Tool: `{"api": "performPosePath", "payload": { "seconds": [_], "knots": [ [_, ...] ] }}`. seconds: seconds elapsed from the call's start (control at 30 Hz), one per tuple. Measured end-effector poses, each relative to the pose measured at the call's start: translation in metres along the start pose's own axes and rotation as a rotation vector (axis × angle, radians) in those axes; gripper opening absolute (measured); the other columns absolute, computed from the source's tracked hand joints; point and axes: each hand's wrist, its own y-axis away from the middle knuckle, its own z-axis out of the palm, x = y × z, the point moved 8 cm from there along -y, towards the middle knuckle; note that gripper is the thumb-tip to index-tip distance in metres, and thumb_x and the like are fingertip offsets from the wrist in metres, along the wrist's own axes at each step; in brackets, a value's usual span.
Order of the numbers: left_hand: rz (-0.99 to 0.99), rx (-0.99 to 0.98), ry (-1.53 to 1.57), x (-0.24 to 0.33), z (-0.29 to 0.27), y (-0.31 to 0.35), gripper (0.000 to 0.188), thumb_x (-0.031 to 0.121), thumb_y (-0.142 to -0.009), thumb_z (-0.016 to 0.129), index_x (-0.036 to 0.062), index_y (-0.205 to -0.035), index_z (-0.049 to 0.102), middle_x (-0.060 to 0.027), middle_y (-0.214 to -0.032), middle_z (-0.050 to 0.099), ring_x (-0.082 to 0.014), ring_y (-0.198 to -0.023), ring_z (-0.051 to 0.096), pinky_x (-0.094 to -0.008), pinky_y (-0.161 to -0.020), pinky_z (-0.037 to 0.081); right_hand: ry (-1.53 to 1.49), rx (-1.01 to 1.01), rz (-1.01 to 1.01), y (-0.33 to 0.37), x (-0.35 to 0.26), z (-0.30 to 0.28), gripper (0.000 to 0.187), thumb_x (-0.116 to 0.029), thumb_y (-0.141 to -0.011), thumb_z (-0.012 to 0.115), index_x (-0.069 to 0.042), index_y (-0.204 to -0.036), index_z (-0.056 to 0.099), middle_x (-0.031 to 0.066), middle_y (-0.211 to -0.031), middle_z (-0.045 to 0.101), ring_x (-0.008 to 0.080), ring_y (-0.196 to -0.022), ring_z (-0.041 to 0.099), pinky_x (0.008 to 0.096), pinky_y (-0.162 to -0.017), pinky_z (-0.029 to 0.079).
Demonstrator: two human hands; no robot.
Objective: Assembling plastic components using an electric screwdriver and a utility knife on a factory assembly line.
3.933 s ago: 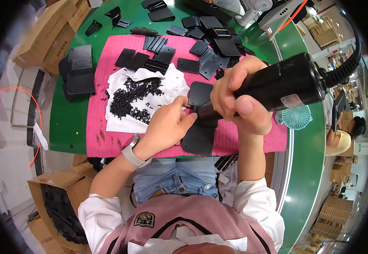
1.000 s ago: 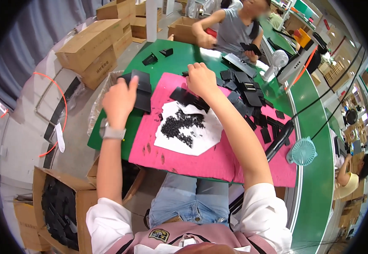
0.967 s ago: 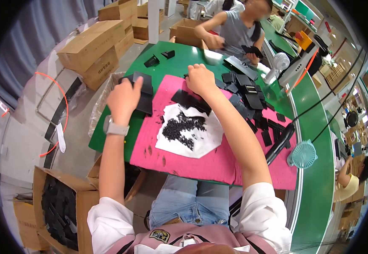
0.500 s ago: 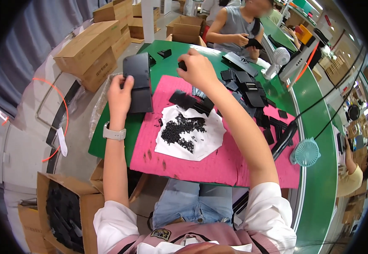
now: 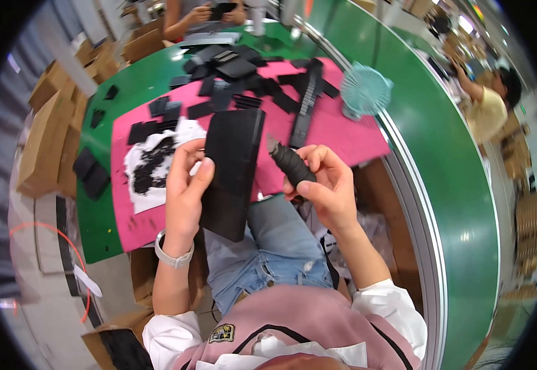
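My left hand [image 5: 185,188] grips a long, flat black plastic panel [image 5: 234,169] by its left edge, tilted up over my lap and the mat's front edge. In my right hand [image 5: 329,188] is a knife [image 5: 292,165], its handle wrapped in black and its pointed tip up. That tip stands just right of the panel, apart from it. Behind my left hand, a white sheet [image 5: 149,202] carries a heap of tiny black parts [image 5: 151,165] on the pink mat [image 5: 342,139]. A dark two-section panel [image 5: 91,174] lies on the green table, left of the mat.
Black plastic pieces [image 5: 234,65] are piled at the mat's back, near a long black bar [image 5: 307,105]. A turquoise fan [image 5: 365,92] stands at the mat's right. Across the green table [image 5: 157,71], another person's hands [image 5: 200,13] hold a dark piece. Cardboard boxes [image 5: 46,142] stand at left.
My view has swung right and down. The two-section panel is out of my left hand, which now holds a black panel. My right hand has come back toward me, with the knife now showing.
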Motion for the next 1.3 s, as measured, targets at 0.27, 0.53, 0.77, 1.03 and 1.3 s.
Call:
{"api": "performPosePath", "payload": {
  "seconds": [0.27, 0.53, 0.77, 1.03, 1.3],
  "knots": [
    [0.018, -0.237, -0.235, -0.027, 0.139, 0.001, 0.039, 0.018, -0.094, 0.057, 0.0008, -0.126, 0.044, -0.0094, -0.108, 0.056, -0.0142, -0.1, 0.053, -0.0251, -0.078, 0.045, -0.038, 0.323, 0.019, 0.088, -0.008, -0.096, 0.052, -0.004, -0.074, 0.064, 0.003, -0.122, 0.045, 0.0147, -0.082, 0.057, 0.0217, -0.075, 0.06, 0.0326, -0.065, 0.054],
    [0.319, -0.231, -0.674, -0.036, 0.219, -0.016, 0.031, 0.019, -0.093, 0.056, 0.0006, -0.118, 0.051, -0.018, -0.107, 0.058, -0.0279, -0.087, 0.063, -0.0337, -0.071, 0.049, -0.373, 0.454, 0.002, 0.12, 0.047, -0.157, 0.019, -0.012, -0.088, 0.059, -0.003, -0.102, 0.049, 0.0029, -0.071, 0.048, 0.0082, -0.055, 0.04, 0.0229, -0.048, 0.032],
    [0.84, -0.238, -1.367, -0.012, 0.267, -0.009, 0.019, 0.003, -0.081, 0.058, 0.0001, -0.1, 0.055, -0.0182, -0.107, 0.057, -0.0357, -0.093, 0.057, -0.0431, -0.073, 0.047, 0.084, 0.459, -0.054, 0.099, 0.075, -0.178, 0.026, -0.022, -0.088, 0.063, -0.002, -0.102, 0.052, -0.001, -0.073, 0.052, 0.0078, -0.059, 0.046, 0.022, -0.054, 0.036],
    [0.629, -0.437, -1.351, -0.036, 0.281, -0.039, 0.019, 0.004, -0.082, 0.053, -0.0033, -0.1, 0.053, -0.0189, -0.109, 0.055, -0.036, -0.098, 0.053, -0.0427, -0.085, 0.043, 0.29, 0.24, -0.322, 0.089, 0.055, -0.166, 0.032, -0.029, -0.081, 0.066, -0.001, -0.091, 0.055, 0.0094, -0.068, 0.055, 0.0245, -0.057, 0.058, 0.029, -0.055, 0.044],
    [0.489, -0.511, -1.083, -0.053, 0.276, -0.049, 0.042, 0.021, -0.097, 0.047, -0.0046, -0.13, 0.045, -0.0246, -0.136, 0.045, -0.0382, -0.129, 0.041, -0.0397, -0.108, 0.03, 0.337, 0.234, -0.313, 0.085, 0.06, -0.169, 0.029, -0.028, -0.081, 0.066, -0.002, -0.088, 0.055, 0.0106, -0.066, 0.056, 0.0293, -0.055, 0.059, 0.0324, -0.051, 0.045]
  ]
}}
